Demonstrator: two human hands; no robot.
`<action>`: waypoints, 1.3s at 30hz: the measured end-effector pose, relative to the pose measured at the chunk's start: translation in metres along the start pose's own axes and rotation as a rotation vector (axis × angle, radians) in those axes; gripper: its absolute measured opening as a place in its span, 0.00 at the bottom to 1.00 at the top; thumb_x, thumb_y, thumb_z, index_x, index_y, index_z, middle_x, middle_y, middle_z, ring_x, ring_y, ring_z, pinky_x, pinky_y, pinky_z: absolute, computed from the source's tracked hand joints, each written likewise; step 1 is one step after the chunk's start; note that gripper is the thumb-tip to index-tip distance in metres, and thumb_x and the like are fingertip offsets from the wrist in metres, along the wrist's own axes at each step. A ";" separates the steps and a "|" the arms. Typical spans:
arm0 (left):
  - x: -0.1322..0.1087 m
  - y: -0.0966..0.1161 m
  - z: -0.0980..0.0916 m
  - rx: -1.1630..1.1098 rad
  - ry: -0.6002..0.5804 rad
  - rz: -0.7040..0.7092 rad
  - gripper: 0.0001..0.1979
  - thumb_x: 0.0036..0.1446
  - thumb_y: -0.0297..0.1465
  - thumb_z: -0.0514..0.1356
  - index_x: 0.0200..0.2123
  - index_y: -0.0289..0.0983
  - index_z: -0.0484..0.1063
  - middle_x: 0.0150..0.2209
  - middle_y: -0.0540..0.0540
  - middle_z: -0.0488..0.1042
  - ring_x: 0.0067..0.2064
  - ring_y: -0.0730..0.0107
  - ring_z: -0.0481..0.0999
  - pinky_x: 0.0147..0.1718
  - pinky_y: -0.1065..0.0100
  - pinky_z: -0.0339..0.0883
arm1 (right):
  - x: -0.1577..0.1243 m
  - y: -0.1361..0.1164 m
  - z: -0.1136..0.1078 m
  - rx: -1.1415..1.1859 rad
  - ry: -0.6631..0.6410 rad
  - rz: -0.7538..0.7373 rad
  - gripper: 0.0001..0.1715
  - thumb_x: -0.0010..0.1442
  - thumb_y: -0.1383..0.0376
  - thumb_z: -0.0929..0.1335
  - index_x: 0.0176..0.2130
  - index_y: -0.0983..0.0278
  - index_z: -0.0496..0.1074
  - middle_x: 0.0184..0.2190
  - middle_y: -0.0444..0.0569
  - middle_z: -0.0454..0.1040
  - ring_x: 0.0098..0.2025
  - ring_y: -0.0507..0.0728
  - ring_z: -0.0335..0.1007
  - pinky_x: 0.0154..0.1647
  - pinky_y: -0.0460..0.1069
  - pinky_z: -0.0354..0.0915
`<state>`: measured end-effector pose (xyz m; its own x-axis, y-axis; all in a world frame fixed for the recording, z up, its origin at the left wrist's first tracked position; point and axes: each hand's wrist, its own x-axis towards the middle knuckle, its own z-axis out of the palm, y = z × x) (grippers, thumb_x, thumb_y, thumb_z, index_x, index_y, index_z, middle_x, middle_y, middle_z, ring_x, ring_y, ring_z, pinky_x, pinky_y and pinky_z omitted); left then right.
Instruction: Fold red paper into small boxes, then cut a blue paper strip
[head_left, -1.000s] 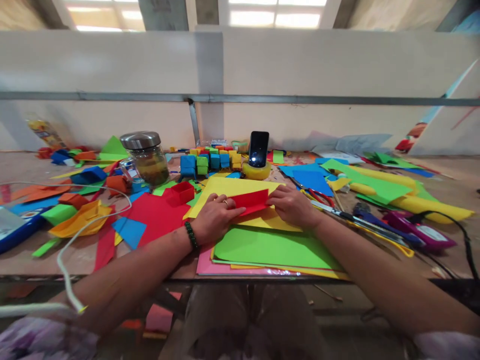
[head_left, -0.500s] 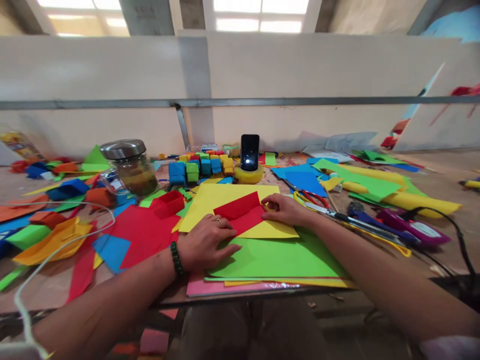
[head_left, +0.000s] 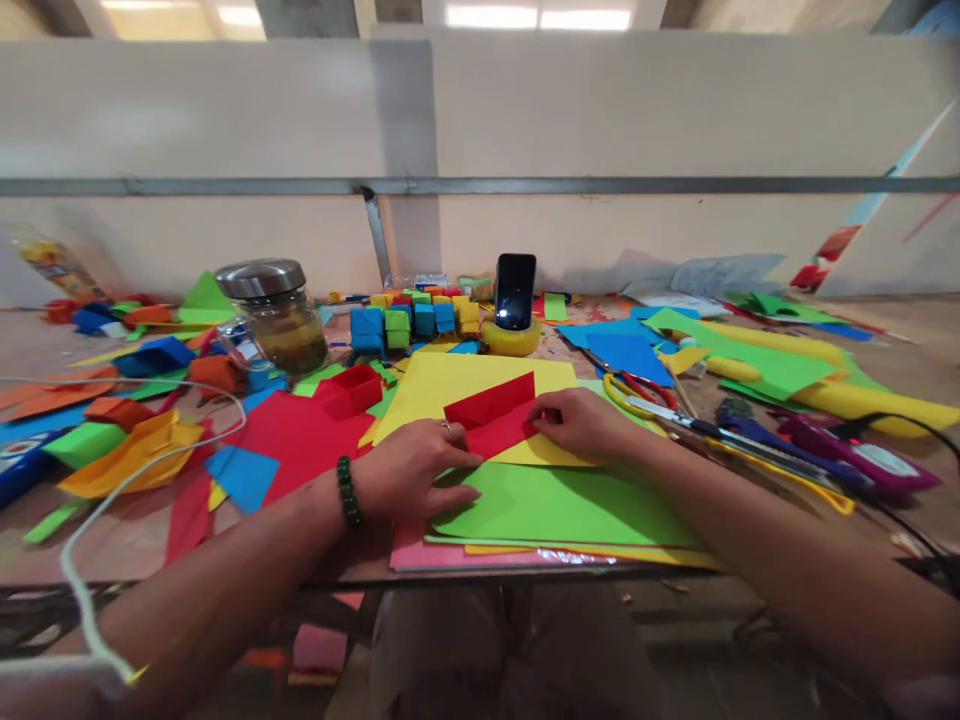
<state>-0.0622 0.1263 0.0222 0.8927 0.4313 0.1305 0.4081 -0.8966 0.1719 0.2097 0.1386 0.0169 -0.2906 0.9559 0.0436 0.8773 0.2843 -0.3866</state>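
A folded red paper (head_left: 502, 432) with one long flap standing up along its far side lies on a yellow sheet (head_left: 487, 368). My left hand (head_left: 420, 468), wearing a ring and a dark bead bracelet, rests with stretched fingers on the paper's near left part, thumb apart over the green sheet (head_left: 570, 505). At the paper's right end, my right hand (head_left: 574, 420) has its fingers curled and pinches the edge. Below the green sheet is a stack of coloured sheets, with pink (head_left: 409, 550) at the bottom.
Scissors (head_left: 637, 395) and a box cutter (head_left: 727, 432) lie right, near a purple tool (head_left: 862, 455) with a cord. Left are red sheets (head_left: 307, 440), a lidded glass jar (head_left: 277, 320) and a white cable (head_left: 82, 590). A phone (head_left: 515, 290) stands behind beside paper cubes (head_left: 397, 328).
The view has tilted down slightly and shifted left. My right fingers have curled in closer on the right end of the red paper. My left hand stays on the paper.
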 end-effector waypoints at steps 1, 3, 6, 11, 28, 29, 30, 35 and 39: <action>0.000 0.001 0.000 0.021 0.003 0.003 0.19 0.61 0.43 0.56 0.47 0.40 0.77 0.39 0.42 0.73 0.40 0.62 0.73 0.40 0.64 0.65 | 0.002 -0.008 0.001 0.052 -0.067 -0.003 0.11 0.54 0.59 0.69 0.33 0.63 0.77 0.27 0.46 0.76 0.28 0.53 0.67 0.27 0.47 0.57; 0.001 0.003 0.001 0.051 0.005 0.001 0.19 0.60 0.43 0.56 0.49 0.40 0.76 0.38 0.42 0.72 0.39 0.62 0.72 0.39 0.63 0.65 | 0.010 -0.023 0.002 0.115 -0.200 0.004 0.14 0.50 0.55 0.71 0.29 0.64 0.76 0.24 0.45 0.74 0.25 0.52 0.65 0.24 0.46 0.55; 0.002 0.007 0.003 0.070 0.005 -0.024 0.19 0.60 0.43 0.56 0.49 0.41 0.76 0.38 0.42 0.71 0.39 0.61 0.71 0.39 0.63 0.64 | 0.027 -0.036 0.003 0.151 -0.393 0.017 0.19 0.47 0.51 0.72 0.22 0.64 0.74 0.17 0.42 0.67 0.20 0.49 0.58 0.20 0.46 0.50; 0.003 0.010 0.002 0.074 0.000 -0.049 0.19 0.59 0.43 0.57 0.48 0.39 0.76 0.38 0.42 0.71 0.39 0.61 0.71 0.38 0.63 0.64 | 0.043 -0.041 -0.002 0.166 -0.548 0.076 0.24 0.41 0.47 0.74 0.20 0.65 0.72 0.14 0.40 0.62 0.18 0.48 0.54 0.19 0.46 0.49; -0.004 0.006 0.007 0.044 0.012 -0.037 0.21 0.59 0.40 0.57 0.52 0.37 0.75 0.44 0.39 0.72 0.45 0.57 0.72 0.46 0.60 0.67 | 0.024 0.045 -0.035 0.175 -0.365 0.399 0.21 0.43 0.52 0.76 0.21 0.66 0.71 0.16 0.43 0.68 0.18 0.48 0.59 0.19 0.45 0.55; -0.005 0.006 0.007 0.042 0.014 -0.035 0.21 0.60 0.40 0.56 0.52 0.37 0.74 0.44 0.39 0.72 0.46 0.57 0.72 0.46 0.60 0.67 | 0.021 0.046 -0.037 0.163 -0.347 0.398 0.21 0.44 0.52 0.76 0.21 0.66 0.72 0.17 0.44 0.69 0.19 0.48 0.60 0.19 0.45 0.55; -0.005 0.006 0.008 0.041 0.016 -0.035 0.21 0.60 0.40 0.56 0.53 0.36 0.74 0.44 0.38 0.72 0.46 0.57 0.72 0.47 0.60 0.66 | 0.019 0.046 -0.040 0.146 -0.328 0.394 0.21 0.44 0.52 0.76 0.22 0.66 0.72 0.17 0.44 0.69 0.19 0.49 0.60 0.20 0.45 0.56; -0.006 0.013 0.010 0.063 0.012 -0.057 0.22 0.60 0.40 0.56 0.54 0.36 0.73 0.46 0.37 0.72 0.47 0.55 0.72 0.49 0.58 0.67 | 0.019 0.015 -0.047 0.059 -0.150 0.301 0.17 0.48 0.56 0.74 0.24 0.67 0.73 0.18 0.45 0.69 0.23 0.51 0.63 0.22 0.46 0.56; -0.008 0.018 0.012 0.088 0.007 -0.108 0.23 0.60 0.42 0.56 0.54 0.37 0.72 0.49 0.36 0.71 0.49 0.52 0.72 0.51 0.52 0.65 | 0.026 -0.028 -0.022 0.183 -0.255 0.027 0.18 0.51 0.53 0.71 0.32 0.66 0.76 0.24 0.46 0.74 0.26 0.51 0.66 0.25 0.45 0.59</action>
<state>-0.0599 0.1054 0.0128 0.8415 0.5260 0.1231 0.5169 -0.8503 0.0990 0.1863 0.1567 0.0492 -0.3751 0.9069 -0.1919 0.8092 0.2193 -0.5451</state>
